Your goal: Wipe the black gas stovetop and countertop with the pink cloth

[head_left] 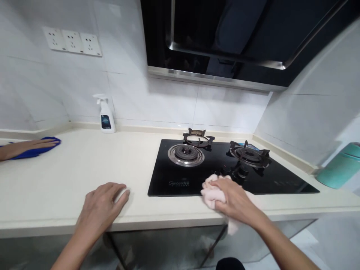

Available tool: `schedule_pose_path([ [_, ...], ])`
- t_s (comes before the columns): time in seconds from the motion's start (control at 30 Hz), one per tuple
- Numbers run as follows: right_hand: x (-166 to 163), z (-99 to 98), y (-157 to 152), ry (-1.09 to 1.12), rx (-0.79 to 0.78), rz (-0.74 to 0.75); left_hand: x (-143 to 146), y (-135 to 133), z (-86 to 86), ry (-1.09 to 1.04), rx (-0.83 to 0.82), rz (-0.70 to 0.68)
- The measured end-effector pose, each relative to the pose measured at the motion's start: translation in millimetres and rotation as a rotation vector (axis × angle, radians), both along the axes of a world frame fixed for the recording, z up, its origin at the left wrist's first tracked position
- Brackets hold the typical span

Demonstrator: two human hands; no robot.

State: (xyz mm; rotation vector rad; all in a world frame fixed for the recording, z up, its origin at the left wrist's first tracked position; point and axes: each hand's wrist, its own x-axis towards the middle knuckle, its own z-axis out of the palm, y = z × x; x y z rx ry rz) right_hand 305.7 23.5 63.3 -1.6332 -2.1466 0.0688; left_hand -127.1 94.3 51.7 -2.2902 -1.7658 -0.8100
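Note:
My right hand point(232, 197) is closed round a bunched pale pink cloth point(213, 195) at the front edge of the black gas stove point(180, 190). Part of the cloth hangs over the counter's edge. Just behind that hand are the stove's control knobs point(242, 171), partly hidden by it. On the pale countertop point(140, 150), left of the stove, rests my left hand point(102, 204), empty, with the thumb apart from its lightly bent fingers. The left burner point(186, 153) stands bare, its pan support point(198, 138) lying behind it. On the right burner point(249, 154) the support is in place.
At the far left another person's hand point(33, 145) presses a blue cloth point(54, 142) on the counter. A white spray bottle point(107, 118) stands by the back wall. A range hood point(213, 41) overhangs the stove, and a green container point(339, 167) stands at the right.

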Motion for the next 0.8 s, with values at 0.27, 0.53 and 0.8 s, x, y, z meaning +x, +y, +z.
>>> schedule_pose_path([
  [0.27,-141,16.4,50,-0.026,0.044,0.412,-3,-1,-3.3,-0.019,0.012,-0.023],
  [0.53,-72,19.5,116,-0.06,-0.05,-0.141,-5,-2,-9.9,-0.037,0.045,-0.033],
  [0.8,-2,38.5,181,-0.157,-0.015,-0.494,-3,-3,-14.3,-0.114,0.088,-0.045],
])
